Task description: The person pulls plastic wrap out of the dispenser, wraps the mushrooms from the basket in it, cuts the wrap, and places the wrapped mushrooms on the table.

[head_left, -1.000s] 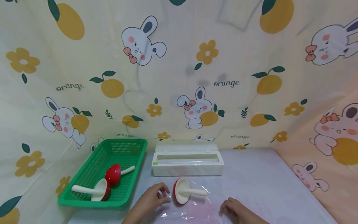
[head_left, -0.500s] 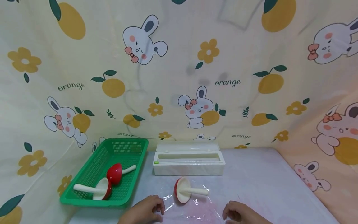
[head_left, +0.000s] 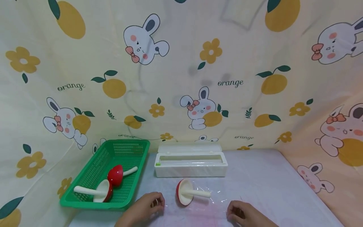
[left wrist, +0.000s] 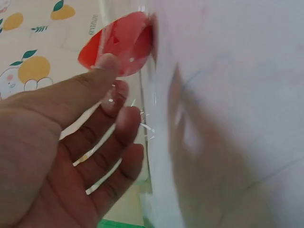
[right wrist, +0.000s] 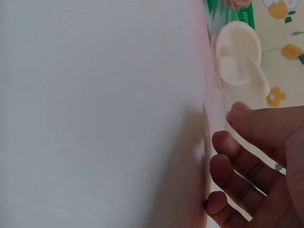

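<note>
A toy mushroom with a red cap and cream stem lies on its side on a sheet of clear plastic wrap, mid-table. My left hand pinches the wrap's left side; in the left wrist view thumb and forefinger nearly meet, with shiny film about them and across the red cap. Across from it, my right hand holds the right side low over the table, fingers bent. The right wrist view shows its thumb and forefinger close together, the mushroom's pale underside beyond.
Behind the mushroom stands a white wrap dispenser box, its lid raised. On the left a green basket holds two more red mushrooms. A printed bunny-and-orange cloth hangs around the table.
My left hand has drawn back from beside the mushroom toward me and its fingers have bent in. The right hand has shifted slightly. The wrap between the hands looks smoother; the mushroom stays put.
</note>
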`<state>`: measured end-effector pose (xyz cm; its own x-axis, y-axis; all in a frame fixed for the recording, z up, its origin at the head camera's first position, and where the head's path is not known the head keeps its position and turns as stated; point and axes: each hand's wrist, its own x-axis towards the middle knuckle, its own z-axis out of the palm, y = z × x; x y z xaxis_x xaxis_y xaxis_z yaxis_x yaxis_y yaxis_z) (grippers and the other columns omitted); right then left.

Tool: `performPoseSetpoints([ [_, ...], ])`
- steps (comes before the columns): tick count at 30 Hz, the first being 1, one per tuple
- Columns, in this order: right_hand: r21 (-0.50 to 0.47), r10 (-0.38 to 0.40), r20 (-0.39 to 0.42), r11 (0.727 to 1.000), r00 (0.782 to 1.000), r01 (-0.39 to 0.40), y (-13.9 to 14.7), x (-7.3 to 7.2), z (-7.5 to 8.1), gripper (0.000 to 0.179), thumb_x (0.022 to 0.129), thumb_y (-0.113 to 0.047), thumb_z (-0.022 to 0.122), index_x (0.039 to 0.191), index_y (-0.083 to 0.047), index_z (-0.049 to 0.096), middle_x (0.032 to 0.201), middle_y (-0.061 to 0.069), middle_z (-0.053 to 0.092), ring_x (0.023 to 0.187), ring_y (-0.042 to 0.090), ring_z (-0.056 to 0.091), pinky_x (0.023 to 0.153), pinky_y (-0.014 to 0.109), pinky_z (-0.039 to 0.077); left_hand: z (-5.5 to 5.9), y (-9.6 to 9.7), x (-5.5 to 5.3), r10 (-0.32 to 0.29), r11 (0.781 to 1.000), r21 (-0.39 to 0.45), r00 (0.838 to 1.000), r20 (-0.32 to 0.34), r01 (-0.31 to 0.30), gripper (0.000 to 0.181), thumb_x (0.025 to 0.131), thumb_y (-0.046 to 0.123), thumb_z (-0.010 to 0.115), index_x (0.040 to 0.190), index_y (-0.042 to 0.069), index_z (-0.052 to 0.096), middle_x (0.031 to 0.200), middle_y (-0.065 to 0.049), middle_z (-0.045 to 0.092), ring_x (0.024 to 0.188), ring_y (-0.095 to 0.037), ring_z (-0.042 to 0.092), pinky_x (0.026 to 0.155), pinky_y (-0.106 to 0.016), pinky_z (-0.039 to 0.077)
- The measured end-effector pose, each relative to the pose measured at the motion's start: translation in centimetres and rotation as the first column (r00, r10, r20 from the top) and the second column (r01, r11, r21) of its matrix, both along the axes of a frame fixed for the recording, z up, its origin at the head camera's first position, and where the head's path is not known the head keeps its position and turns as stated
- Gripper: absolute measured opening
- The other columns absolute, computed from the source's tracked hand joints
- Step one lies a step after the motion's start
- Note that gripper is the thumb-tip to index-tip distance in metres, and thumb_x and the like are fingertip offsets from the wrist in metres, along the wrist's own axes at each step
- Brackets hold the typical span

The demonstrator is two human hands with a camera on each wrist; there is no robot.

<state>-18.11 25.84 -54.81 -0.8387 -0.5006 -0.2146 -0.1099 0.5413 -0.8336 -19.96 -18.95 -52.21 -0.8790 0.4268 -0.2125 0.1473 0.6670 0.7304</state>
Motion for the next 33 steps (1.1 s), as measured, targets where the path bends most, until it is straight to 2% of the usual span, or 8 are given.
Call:
performPoseSetpoints([
  [5, -0.040, 0.047, -0.063, 0.998, 0.997, -0.049, 0.7, -0.3, 0.5, 0.012, 0.107, -0.025, 0.068, 0.107, -0.013, 0.066, 0.094, -0.001, 0.065, 0.082, 0.008, 0.058, 0.068, 0.025, 0.048, 0.8, -0.2, -0.3, -0.037, 0.997, 0.064, 0.994, -0.103, 0.044, 0.007, 0.101, 0.018, 0.076, 0.101, 0.020, 0.069, 0.089, 0.009, 0.065, 0.082, -0.010, 0.057, 0.071, -0.024, 0.049],
  [9, -0.099, 0.040, -0.170, 0.993, 0.985, -0.057, 1.0, -0.6, 0.8, 0.008, 0.107, -0.018, 0.067, 0.105, -0.012, 0.064, 0.091, -0.005, 0.063, 0.080, 0.004, 0.057, 0.065, 0.024, 0.049, 1.0, 0.1, -0.5, -0.021, 0.995, 0.091, 0.969, -0.248, 0.045, 0.007, 0.101, 0.020, 0.076, 0.101, 0.021, 0.069, 0.094, 0.009, 0.062, 0.084, -0.006, 0.055, 0.072, -0.022, 0.050],
  [12, -0.139, 0.014, -0.269, 0.989, 0.963, -0.053, 0.8, -0.9, 0.9, 0.005, 0.107, -0.014, 0.068, 0.103, -0.012, 0.064, 0.090, -0.007, 0.063, 0.079, 0.001, 0.057, 0.065, 0.024, 0.050, 0.9, 0.5, -0.7, 0.051, 0.995, 0.099, 0.937, -0.346, -0.017, 0.010, 0.100, 0.021, 0.079, 0.101, 0.022, 0.069, 0.095, 0.005, 0.057, 0.081, -0.005, 0.052, 0.070, -0.021, 0.048],
  [15, -0.173, -0.030, -0.334, 0.984, 0.942, -0.030, 0.5, -1.2, 1.2, 0.004, 0.106, -0.011, 0.068, 0.103, -0.012, 0.065, 0.089, -0.008, 0.063, 0.078, 0.000, 0.057, 0.064, 0.024, 0.051, 0.9, 1.0, -1.0, 0.146, 0.987, 0.113, 0.914, -0.378, -0.111, 0.012, 0.098, 0.021, 0.080, 0.100, 0.025, 0.069, 0.087, 0.005, 0.054, 0.074, -0.006, 0.049, 0.064, -0.021, 0.045],
  [17, -0.206, -0.066, -0.349, 0.978, 0.935, -0.008, 0.2, -1.2, 1.4, 0.004, 0.106, -0.011, 0.068, 0.103, -0.012, 0.065, 0.086, -0.006, 0.063, 0.075, 0.000, 0.057, 0.063, 0.024, 0.052, 1.1, 1.4, -1.1, 0.200, 0.979, 0.120, 0.906, -0.373, -0.167, 0.012, 0.098, 0.024, 0.081, 0.100, 0.025, 0.069, 0.081, 0.007, 0.055, 0.069, -0.006, 0.049, 0.060, -0.022, 0.044],
  [25, -0.312, -0.165, -0.262, 0.947, 0.951, 0.078, -0.5, -2.0, 2.4, 0.013, 0.108, -0.015, 0.067, 0.106, -0.002, 0.064, 0.081, 0.004, 0.063, 0.067, 0.003, 0.056, 0.057, 0.026, 0.054, 1.7, 2.4, -1.5, 0.339, 0.933, 0.189, 0.927, -0.163, -0.308, 0.015, 0.102, 0.029, 0.077, 0.107, 0.018, 0.069, 0.067, 0.003, 0.071, 0.053, -0.017, 0.060, 0.050, -0.027, 0.044],
  [29, -0.324, -0.240, -0.189, 0.931, 0.952, 0.170, -1.0, -2.8, 2.7, 0.021, 0.106, -0.019, 0.070, 0.109, 0.001, 0.064, 0.083, 0.004, 0.064, 0.065, 0.006, 0.056, 0.057, 0.027, 0.053, 1.4, 2.7, -2.1, 0.381, 0.900, 0.275, 0.916, -0.123, -0.337, 0.016, 0.103, 0.029, 0.075, 0.108, 0.015, 0.068, 0.067, 0.004, 0.074, 0.052, -0.023, 0.063, 0.048, -0.025, 0.040],
  [33, -0.328, -0.320, -0.135, 0.907, 0.938, 0.263, -1.4, -3.6, 2.8, 0.025, 0.105, -0.021, 0.071, 0.112, 0.003, 0.065, 0.085, 0.007, 0.067, 0.065, 0.009, 0.058, 0.061, 0.028, 0.054, 0.7, 3.0, -2.9, 0.396, 0.846, 0.421, 0.914, -0.085, -0.327, 0.019, 0.104, 0.026, 0.074, 0.108, 0.008, 0.068, 0.073, -0.002, 0.078, 0.055, -0.028, 0.069, 0.048, -0.024, 0.044],
])
